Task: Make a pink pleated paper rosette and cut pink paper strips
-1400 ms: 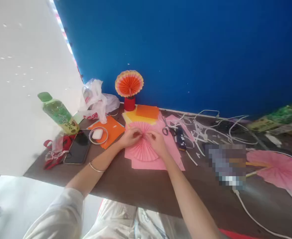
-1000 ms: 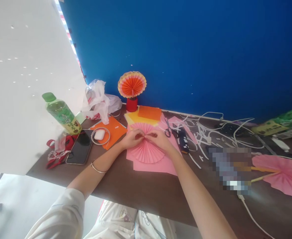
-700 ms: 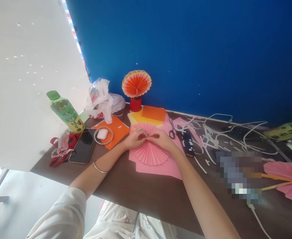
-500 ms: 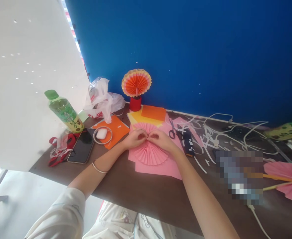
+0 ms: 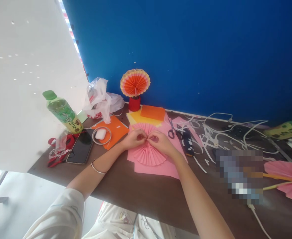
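A pleated pink paper fan (image 5: 149, 154) is spread out over flat pink paper sheets (image 5: 158, 171) on the dark table. My left hand (image 5: 135, 138) pinches at the fan's centre, fingers closed, from the left side. From the right, my right hand (image 5: 159, 141) pinches the same middle, its fingertips almost meeting the left ones. Anything small between the fingertips is too hidden to make out. Pleats show above and below both hands. Just right of the fan lie dark-handled scissors (image 5: 171, 132), touched by neither hand.
Behind stands an orange and yellow paper fan (image 5: 135, 83) in a red pot (image 5: 134, 104). To the left are a green-capped bottle (image 5: 63, 113), a phone (image 5: 80, 146) and a plastic bag (image 5: 100, 99). White cables (image 5: 210, 132) tangle on the right, near another pink fan (image 5: 289, 179).
The whole view has shifted very slightly. Both hands stay pinched at the fan's centre, with only a tiny movement of the fingers.
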{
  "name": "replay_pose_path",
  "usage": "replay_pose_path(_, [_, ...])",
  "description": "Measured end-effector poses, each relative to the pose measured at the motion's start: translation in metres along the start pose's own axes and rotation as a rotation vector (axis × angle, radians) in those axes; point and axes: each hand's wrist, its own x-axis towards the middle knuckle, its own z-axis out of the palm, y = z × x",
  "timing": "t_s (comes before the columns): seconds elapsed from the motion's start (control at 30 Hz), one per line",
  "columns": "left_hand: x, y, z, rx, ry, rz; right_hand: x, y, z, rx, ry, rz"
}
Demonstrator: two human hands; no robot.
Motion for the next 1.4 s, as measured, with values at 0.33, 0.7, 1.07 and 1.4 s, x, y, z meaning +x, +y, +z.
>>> replay_pose_path(0.33, [-0.001,0.0045,0.0009,0.024,0.011,-0.041,-0.0011,0.0055,-0.0005,-0.015,-0.006,-0.017])
replay_pose_path(0.7, [0.0001,0.0035,0.0021,0.056,-0.009,-0.001,-0.0014,0.0028,0.0001,-0.01,-0.013,0.008])
replay_pose_path(1.07, [0.0006,0.003,0.001,0.092,-0.027,-0.016,-0.0023,0.0008,-0.001,0.009,-0.019,0.021])
replay_pose_path(1.4, [0.0014,-0.0028,0.0037,0.107,-0.019,0.022,-0.0018,0.0055,0.0012,0.061,-0.026,0.031])
